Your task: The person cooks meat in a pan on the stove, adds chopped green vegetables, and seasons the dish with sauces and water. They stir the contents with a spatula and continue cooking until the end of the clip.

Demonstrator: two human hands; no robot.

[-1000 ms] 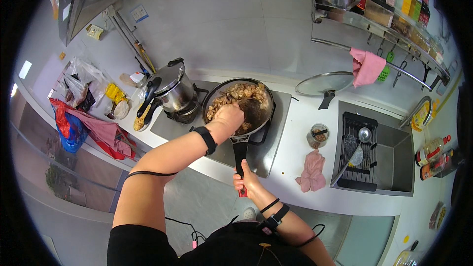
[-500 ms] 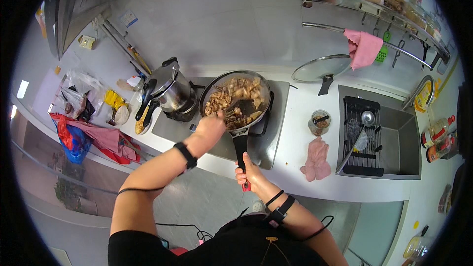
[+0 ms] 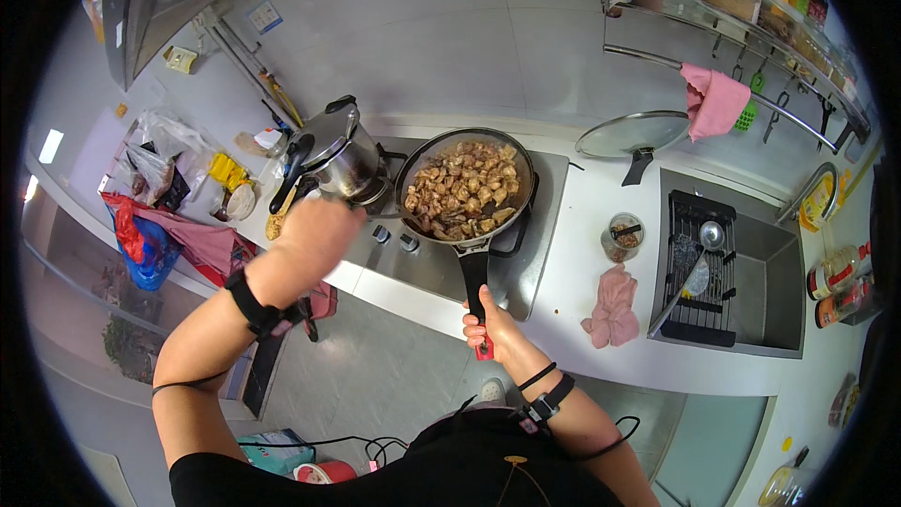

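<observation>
A frying pan [image 3: 465,183] of browned, chopped food sits on the steel stove [image 3: 526,272]. My right hand [image 3: 488,324] is closed round its black and red handle [image 3: 474,277]. My left hand [image 3: 319,235], blurred, is left of the pan and closed on what looks like a metal utensil [image 3: 385,216] reaching toward the pan's rim; its end is unclear. Left of the pan stands a steel pressure cooker [image 3: 343,160]. Right of the stove are a container [image 3: 622,238] and a crumpled pink cloth [image 3: 615,310].
The sink [image 3: 770,291] holds a black rack and a ladle [image 3: 711,236]. A glass lid [image 3: 629,131] leans at the wall below a hanging pink cloth [image 3: 713,99]. Bags [image 3: 141,244] crowd the left counter; bottles [image 3: 835,300] stand at right; cords lie low near my body.
My left hand has moved out of the pan, leftward and down past its rim. The food now covers more of the pan's bottom. My right hand stays on the handle.
</observation>
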